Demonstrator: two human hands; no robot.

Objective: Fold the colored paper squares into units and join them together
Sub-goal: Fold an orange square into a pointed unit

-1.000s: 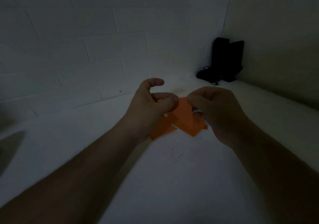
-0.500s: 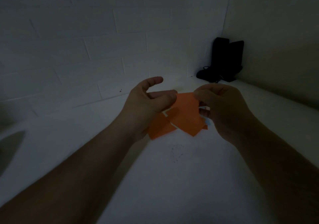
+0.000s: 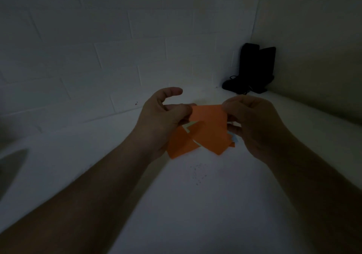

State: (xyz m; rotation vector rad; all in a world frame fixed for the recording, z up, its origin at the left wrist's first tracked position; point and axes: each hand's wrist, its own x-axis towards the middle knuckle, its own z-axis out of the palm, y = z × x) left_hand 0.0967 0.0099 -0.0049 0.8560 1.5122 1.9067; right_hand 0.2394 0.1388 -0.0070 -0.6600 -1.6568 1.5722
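Observation:
An orange paper sheet (image 3: 210, 124) is held up above the white table (image 3: 195, 204) between both hands. My left hand (image 3: 160, 122) pinches its upper left corner, index finger raised free above. My right hand (image 3: 254, 124) pinches the upper right corner with curled fingers. Below lie more orange papers (image 3: 180, 146), partly hidden by the held sheet and my left hand. A light blue paper (image 3: 234, 138) peeks out at their right edge.
A white brick wall runs behind the table and meets a plain wall on the right. A black object (image 3: 252, 71) stands in the far right corner. A dim grey shape (image 3: 9, 167) shows at the left edge. The scene is dark.
The held orange sheet has been spread wider and lifted; my hands moved apart, the right hand shifting rightward along its top edge.

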